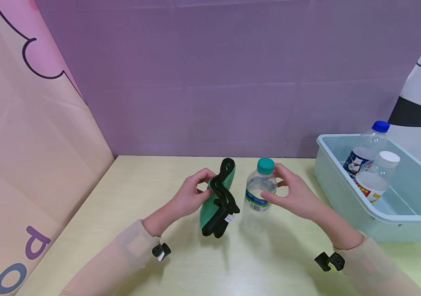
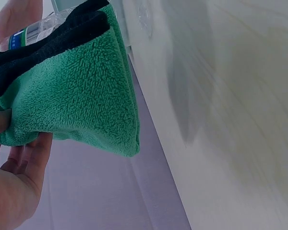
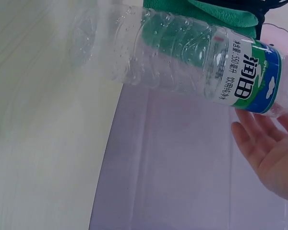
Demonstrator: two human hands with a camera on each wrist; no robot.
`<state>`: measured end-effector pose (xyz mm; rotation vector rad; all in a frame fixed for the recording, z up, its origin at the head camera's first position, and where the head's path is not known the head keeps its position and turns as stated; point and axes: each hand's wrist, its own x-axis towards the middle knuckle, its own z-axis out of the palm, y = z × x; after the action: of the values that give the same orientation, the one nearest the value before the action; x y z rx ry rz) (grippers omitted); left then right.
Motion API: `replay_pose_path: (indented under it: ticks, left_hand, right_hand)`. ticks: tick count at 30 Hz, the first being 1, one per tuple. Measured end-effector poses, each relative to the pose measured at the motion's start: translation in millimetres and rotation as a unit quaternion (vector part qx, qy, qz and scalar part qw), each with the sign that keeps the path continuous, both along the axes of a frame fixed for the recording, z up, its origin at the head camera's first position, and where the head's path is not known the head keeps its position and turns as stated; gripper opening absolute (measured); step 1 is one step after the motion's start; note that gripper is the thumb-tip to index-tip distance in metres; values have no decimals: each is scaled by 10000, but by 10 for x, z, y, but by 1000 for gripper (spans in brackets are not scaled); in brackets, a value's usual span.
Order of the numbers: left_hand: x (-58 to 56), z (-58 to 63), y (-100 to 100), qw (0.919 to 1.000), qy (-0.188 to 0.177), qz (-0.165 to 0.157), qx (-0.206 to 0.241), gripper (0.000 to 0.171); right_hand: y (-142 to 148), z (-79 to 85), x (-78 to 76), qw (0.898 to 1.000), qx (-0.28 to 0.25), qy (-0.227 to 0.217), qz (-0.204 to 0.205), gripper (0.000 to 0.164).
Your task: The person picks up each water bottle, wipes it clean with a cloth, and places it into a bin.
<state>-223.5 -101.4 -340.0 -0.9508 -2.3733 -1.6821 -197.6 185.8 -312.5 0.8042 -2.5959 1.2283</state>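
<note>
A folded green towel [image 1: 207, 209] with black edging and a small white tag is pinched by my left hand [image 1: 193, 195], thumb on the near side and fingers behind. Its thick, fuzzy pile fills much of the left wrist view, where the towel [image 2: 86, 86] stands over its own shadow. Just to the right, a clear plastic water bottle [image 1: 259, 184] with a teal cap and a blue-green label stands upright. My right hand [image 1: 296, 196] holds it around the label, thumb in front and fingers behind. In the right wrist view, water drops show inside the bottle [image 3: 168, 48].
A pale blue plastic bin [image 1: 347, 205] sits on the right of the light wooden table [image 1: 136, 181]. Inside lean a bottle with a blue cap [image 1: 380, 126] and another with a white cap [image 1: 388, 158]. A purple cloth backdrop [image 1: 210, 82] rises behind the table.
</note>
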Motion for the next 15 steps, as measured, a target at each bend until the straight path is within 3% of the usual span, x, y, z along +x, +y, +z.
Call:
replay_pose_path:
  ticks: [9,15]
  left_hand:
    - [-4,-12,-11,10000,8,7,12,16]
    - [-1,-4,-16,10000,28,60,2,17]
  right_hand:
    - [63,-5,-16,9988,-108,-22,483,59]
    - [2,-33,22,9996,-223,-106,142,65]
